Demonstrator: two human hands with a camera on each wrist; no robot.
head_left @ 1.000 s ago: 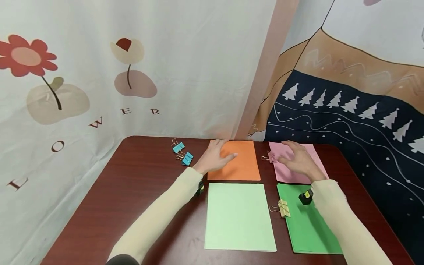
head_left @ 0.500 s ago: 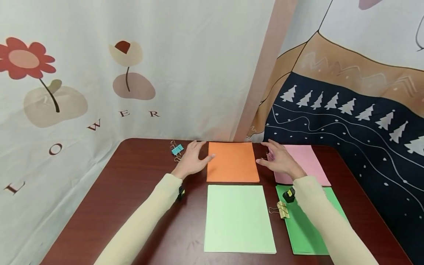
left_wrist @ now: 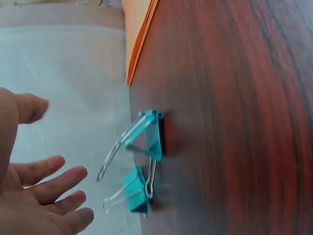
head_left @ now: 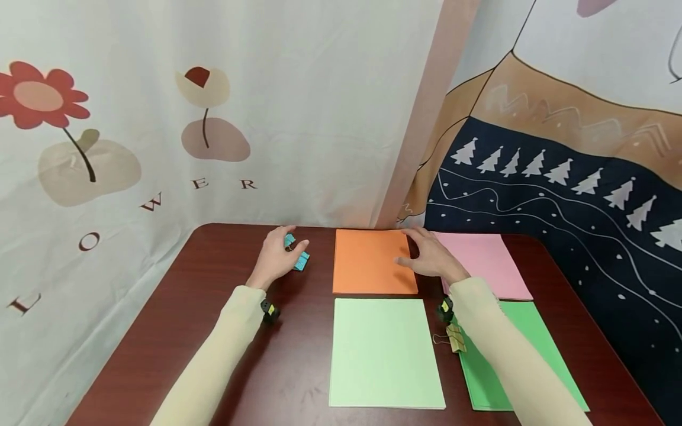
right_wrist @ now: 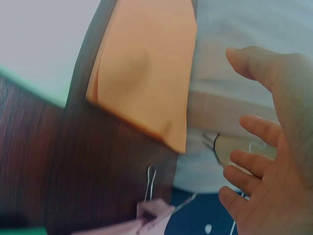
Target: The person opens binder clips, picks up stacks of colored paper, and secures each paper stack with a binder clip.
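Note:
My left hand [head_left: 274,255] hovers with fingers spread over two blue binder clips, holding nothing. In the left wrist view both show: the nearer blue binder clip [left_wrist: 153,134] with its wire handles splayed, and the other blue binder clip [left_wrist: 135,190] beyond it. My right hand [head_left: 430,254] is held above the gap between the orange paper stack [head_left: 370,263] and the pink paper stack [head_left: 487,263], its fingers loosely bent and holding nothing. A pink binder clip [right_wrist: 155,213], hidden behind the hand in the head view, grips the pink stack's edge.
A pale green paper stack [head_left: 386,355] lies in front of the orange one. Right of it is a darker green stack [head_left: 522,361] with a yellow binder clip [head_left: 455,339] on its left edge. Printed curtains [head_left: 298,118] hang along the table's back edge.
Both hands have moved left: the left from over the orange stack to the blue clips, the right from over the pink stack toward the orange stack's right edge. The papers stay put.

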